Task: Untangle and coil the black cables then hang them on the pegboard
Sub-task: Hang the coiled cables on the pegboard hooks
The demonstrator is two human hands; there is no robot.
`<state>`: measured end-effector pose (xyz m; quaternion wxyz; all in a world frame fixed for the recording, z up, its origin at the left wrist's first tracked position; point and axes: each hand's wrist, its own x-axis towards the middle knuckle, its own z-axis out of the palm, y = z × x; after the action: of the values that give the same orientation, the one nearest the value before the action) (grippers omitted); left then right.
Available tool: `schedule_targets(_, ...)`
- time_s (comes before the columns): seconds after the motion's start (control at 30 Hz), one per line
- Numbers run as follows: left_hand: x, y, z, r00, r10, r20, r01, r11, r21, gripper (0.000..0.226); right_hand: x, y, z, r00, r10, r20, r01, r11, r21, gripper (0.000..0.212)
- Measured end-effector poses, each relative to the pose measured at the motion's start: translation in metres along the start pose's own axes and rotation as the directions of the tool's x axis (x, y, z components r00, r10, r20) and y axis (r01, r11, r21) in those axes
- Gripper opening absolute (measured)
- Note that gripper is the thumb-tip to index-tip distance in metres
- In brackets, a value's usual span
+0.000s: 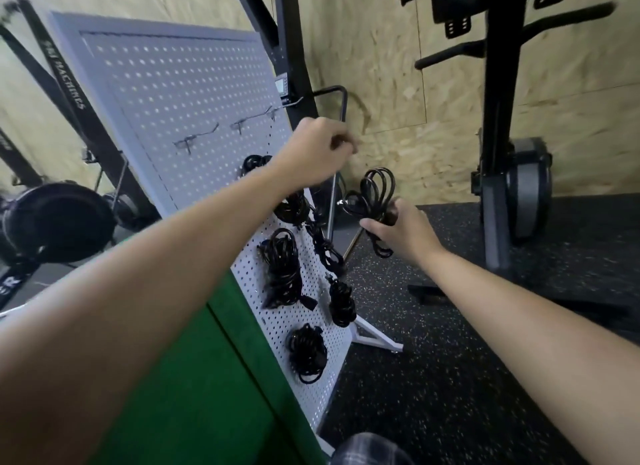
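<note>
Cable [375, 204], coiled into black loops, sits clamped in the right hand [403, 230], fingers wrapped round the bundle's middle, out past the pegboard [194, 83] edge. Beyond and above it the left hand [317, 152] is curled nearly closed, seemingly pinching a thin strand, though blur hides what. To hang it well, keep the loops squeezed together, lift them toward the bare hooks [254, 119] just left of the left hand, and slip every loop over one hook. Below the left forearm, hung coils [282, 267] crowd the lower board. A green panel [194, 378] sits nearer, an exercise machine [502, 118] beyond the right hand.
</note>
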<state>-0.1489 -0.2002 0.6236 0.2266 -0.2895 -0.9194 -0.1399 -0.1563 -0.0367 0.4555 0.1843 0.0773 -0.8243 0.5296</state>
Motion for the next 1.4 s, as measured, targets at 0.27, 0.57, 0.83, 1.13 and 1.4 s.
schedule_targets(0.27, 0.062, -0.056, -0.019, 0.934, -0.27, 0.232, 0.238, 0.959, 0.157, 0.04, 0.046, -0.006, 0.019, 0.998, -0.066, -0.005, 0.066, 0.995, 0.073, 0.032)
schedule_targets(0.57, 0.104, -0.1, -0.012, 0.775, -0.479, 0.411, 0.489, 0.868, 0.089, 0.038, 0.117, 0.012, 0.05, 0.999, -0.04, -0.027, 0.041, 0.999, 0.013, 0.041)
schedule_targets(0.83, 0.122, -0.14, 0.003, 0.662, -0.565, 0.492, 0.598, 0.794, 0.107, 0.026, 0.158, 0.003, 0.072, 0.994, -0.069, -0.09, 0.081, 0.987, 0.142, 0.034)
schedule_targets(1.13, 0.12, -0.154, 0.02, 0.698, -0.552, 0.456, 0.651, 0.755, -0.082, 0.024, 0.169, -0.007, 0.097, 0.984, -0.159, -0.078, 0.172, 0.961, 0.218, 0.033)
schedule_targets(1.4, 0.112, -0.151, 0.016, 0.69, -0.532, 0.491, 0.66, 0.74, -0.126, 0.03, 0.183, -0.01, 0.122, 0.977, -0.088, 0.194, 0.08, 0.996, 0.047, 0.031)
